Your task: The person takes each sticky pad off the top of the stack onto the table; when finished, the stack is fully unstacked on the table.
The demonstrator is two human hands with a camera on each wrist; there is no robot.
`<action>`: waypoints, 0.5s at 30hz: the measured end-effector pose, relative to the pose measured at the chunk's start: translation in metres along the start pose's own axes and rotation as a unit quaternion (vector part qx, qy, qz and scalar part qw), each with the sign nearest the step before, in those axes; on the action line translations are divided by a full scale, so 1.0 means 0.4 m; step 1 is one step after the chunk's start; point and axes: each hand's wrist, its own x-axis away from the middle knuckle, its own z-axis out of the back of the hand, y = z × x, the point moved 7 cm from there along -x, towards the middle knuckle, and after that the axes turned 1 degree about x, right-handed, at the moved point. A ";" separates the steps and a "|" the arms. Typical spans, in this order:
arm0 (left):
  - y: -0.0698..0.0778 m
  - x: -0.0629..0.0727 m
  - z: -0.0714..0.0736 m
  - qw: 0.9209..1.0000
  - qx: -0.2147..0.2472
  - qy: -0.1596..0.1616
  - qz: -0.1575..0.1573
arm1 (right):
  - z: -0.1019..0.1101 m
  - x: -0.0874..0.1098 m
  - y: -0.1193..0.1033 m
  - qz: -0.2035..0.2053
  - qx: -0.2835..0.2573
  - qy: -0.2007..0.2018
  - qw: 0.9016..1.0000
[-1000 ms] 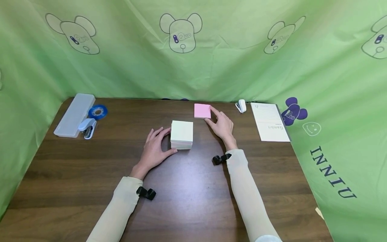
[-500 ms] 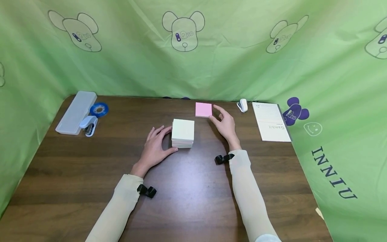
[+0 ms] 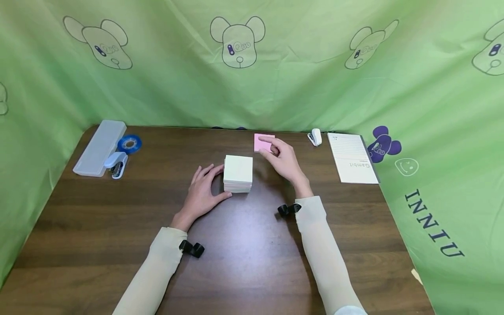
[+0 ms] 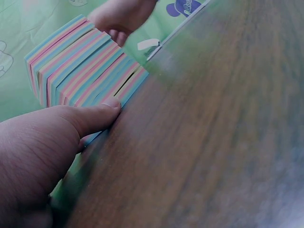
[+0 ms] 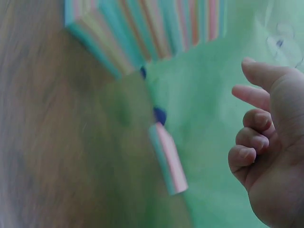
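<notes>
A tall block of sticky notes (image 3: 238, 168) stands mid-table, its top pale and its sides striped pink, yellow and blue. My left hand (image 3: 201, 192) holds it at its left side, the thumb (image 4: 102, 116) against the front face low down and the fingers further back. Behind it to the right lies a small pink pad of sticky notes (image 3: 261, 142), a thin blue layer showing on its edge in the right wrist view. My right hand (image 3: 283, 162) hovers above that pad, overlapping it in the head view. Its thumb and index finger stand apart, the other fingers curl in, and nothing is between them.
At the back left are a translucent pencil case (image 3: 100, 148), a roll of blue tape (image 3: 129, 143) and a light blue stapler (image 3: 116, 164). A small white stapler (image 3: 315, 137) and a notepad (image 3: 351, 157) lie at the back right. Green curtain (image 3: 165, 87) surrounds the table.
My right hand has let go of the pink pad's right edge, drawn back a little, then moved left over it. The left hand and the tall block stay where they were.
</notes>
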 end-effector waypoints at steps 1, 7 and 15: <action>0.001 -0.001 0.000 1.000 0.000 0.000 -0.001 | -0.001 0.001 -0.014 0.005 -0.009 -0.002 1.000; 0.003 -0.004 0.001 1.000 -0.001 0.000 -0.005 | -0.006 0.016 -0.071 0.024 -0.031 -0.020 0.999; 0.006 -0.001 0.002 1.000 0.000 -0.005 -0.001 | -0.023 0.037 -0.083 0.018 -0.004 -0.073 0.997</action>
